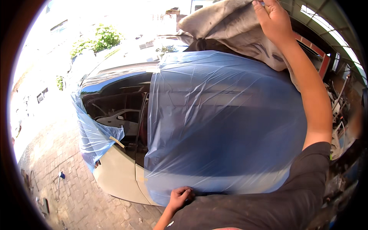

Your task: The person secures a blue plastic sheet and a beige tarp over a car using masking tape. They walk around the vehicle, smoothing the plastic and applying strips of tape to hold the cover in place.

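The fingers of the right hand (pixel 274 21), up between one and two o'clock, grasp the edge of a grey-beige cloth (pixel 230 32), thumb pressed to the fabric. Those of the left hand (pixel 179 197), at six o'clock, are curled by the lower edge of a blue plastic sheet (pixel 230 126); whether they pinch it cannot be told.

The surface is a car's side. The sheet covers it from the middle out to three o'clock, translucent and creased, with long folds towards twelve. At nine o'clock a dark side window (pixel 115 99) is bare and mirrors a pale car. Below it, between seven and eight, lies a beige body panel (pixel 119 174). A smaller piece of blue film (pixel 94 134) hangs between eight and nine, with a strip of tan tape (pixel 117 142) at its corner.

Brick paving (pixel 73 195) spreads at eight o'clock, green plants (pixel 100 40) stand past ten in strong light, and a roof frame (pixel 326 25) spans two o'clock.

The right arm (pixel 316 96) rises from a dark sleeve (pixel 310 165) at four o'clock, bent at the elbow and reaching high. The left forearm (pixel 164 219) enters from below, its hand low and near the body.

On the paving at eight o'clock sits a small blue object (pixel 62 175), too small to tell whether it is a container.
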A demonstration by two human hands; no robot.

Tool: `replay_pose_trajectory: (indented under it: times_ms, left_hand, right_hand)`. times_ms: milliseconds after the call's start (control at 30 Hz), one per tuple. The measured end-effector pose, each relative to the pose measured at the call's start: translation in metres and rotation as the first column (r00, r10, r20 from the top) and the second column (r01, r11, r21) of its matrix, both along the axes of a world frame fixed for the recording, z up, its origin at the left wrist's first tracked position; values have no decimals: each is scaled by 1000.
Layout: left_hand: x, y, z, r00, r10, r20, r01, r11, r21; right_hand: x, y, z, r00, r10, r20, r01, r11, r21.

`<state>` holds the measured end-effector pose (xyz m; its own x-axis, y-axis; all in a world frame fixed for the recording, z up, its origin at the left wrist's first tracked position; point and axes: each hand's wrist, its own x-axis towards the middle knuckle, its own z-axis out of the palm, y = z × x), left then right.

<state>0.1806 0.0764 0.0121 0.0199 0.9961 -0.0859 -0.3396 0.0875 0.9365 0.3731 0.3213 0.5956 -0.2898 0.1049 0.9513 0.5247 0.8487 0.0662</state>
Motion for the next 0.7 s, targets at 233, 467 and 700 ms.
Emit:
replay_pose_trajectory:
  times_ms: [233, 467, 700]
  left_hand:
    - [-33, 5, 100, 917, -107, -385, 229, 930, 289]
    - [-70, 81, 243, 984, 119, -129, -22, 813, 582]
    - [-38, 107, 335, 894, 137, 427, -328, 849, 414]
  right_hand:
    - [43, -134, -93, 889, -261, 375, 9, 831, 556]
    - [66, -173, -213, 736, -184, 652, -188, 869, 457]
    - [63, -188, -244, 843, -219, 492, -85, 848, 524]
